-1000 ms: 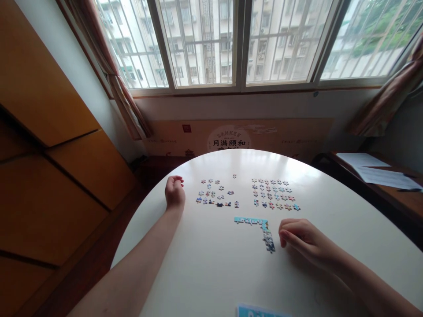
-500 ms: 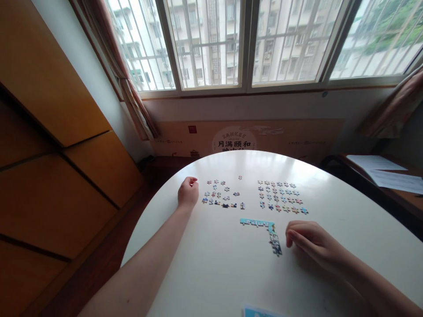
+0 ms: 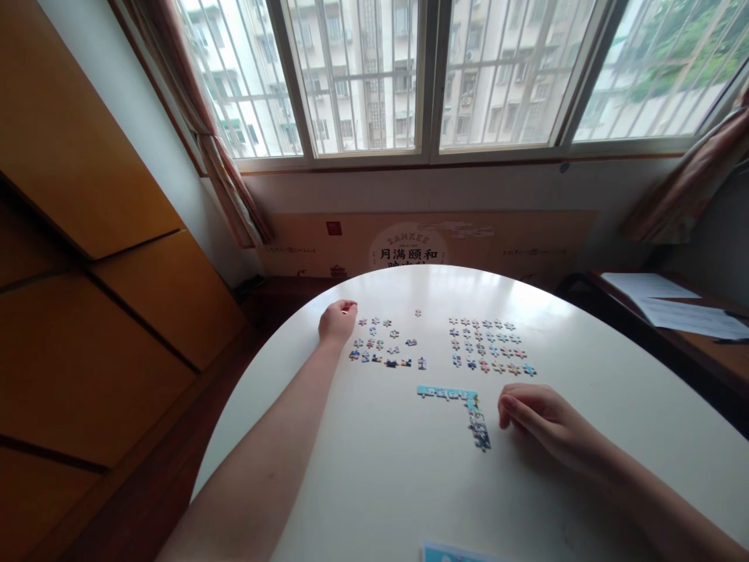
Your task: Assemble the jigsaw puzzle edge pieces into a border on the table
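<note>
My left hand (image 3: 338, 321) is over the left side of the table, its fingers curled and the tips close together. No piece shows in it. Just to its right lies a loose group of jigsaw pieces (image 3: 394, 334). My right hand (image 3: 530, 410) rests on the tabletop with its fingers bent inward, and I see nothing held there. Left of it is a joined corner section of the jigsaw (image 3: 471, 398), L-shaped, light blue along the top and darker at the lower end. Behind that section, more loose pieces (image 3: 491, 350) stand in rows.
All this lies on a round white table (image 3: 363, 484). A blue-printed sheet or card (image 3: 450, 554) shows at the bottom edge. To the right, papers (image 3: 672, 316) lie on a brown surface. Wooden cabinets (image 3: 134, 351) stand left, and a barred window (image 3: 363, 78) is ahead.
My left hand has moved forward and right, closer to the loose left group. My right hand keeps its place beside the joined section. The whole view has shifted slightly.
</note>
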`<state>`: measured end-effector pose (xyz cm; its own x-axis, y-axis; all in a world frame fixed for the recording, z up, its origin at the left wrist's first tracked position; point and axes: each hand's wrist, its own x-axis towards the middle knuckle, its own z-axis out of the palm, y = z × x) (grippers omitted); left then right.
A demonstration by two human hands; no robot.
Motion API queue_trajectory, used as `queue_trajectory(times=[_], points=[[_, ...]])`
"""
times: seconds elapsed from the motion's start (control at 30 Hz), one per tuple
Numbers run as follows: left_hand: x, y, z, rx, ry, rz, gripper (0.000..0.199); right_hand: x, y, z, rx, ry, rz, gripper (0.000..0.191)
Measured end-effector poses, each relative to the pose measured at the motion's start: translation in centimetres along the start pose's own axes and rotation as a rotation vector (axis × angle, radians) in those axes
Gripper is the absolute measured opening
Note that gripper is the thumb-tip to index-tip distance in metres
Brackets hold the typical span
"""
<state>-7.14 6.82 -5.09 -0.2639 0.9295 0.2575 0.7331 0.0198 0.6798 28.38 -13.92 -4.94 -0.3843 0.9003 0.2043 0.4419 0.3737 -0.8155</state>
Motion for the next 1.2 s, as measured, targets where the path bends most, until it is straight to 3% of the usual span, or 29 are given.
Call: queue_trajectory(times=[0.23,0.37,0.7,1.2], points=[[-0.4,0.9,0.8,0.122,-0.135,0.116,0.025,0.0,0.0,-0.5,0.022,0.028,0.067,0.057],[-0.1,1.3,1.5,0.244,-0.135,0.220,0.026,-0.2,0.2,-0.8,0.081,0.076,0.149,0.058],[-0.1,1.6,1.7,0.242,-0.143,0.224,0.027,-0.2,-0.4,-1.0,0.160,0.156,0.207,0.063],[0.7,0.1,2.2,0.063,-0.099,0.192,0.027,-0.2,-0.3,-1.1,0.173,0.157,0.189,0.063]])
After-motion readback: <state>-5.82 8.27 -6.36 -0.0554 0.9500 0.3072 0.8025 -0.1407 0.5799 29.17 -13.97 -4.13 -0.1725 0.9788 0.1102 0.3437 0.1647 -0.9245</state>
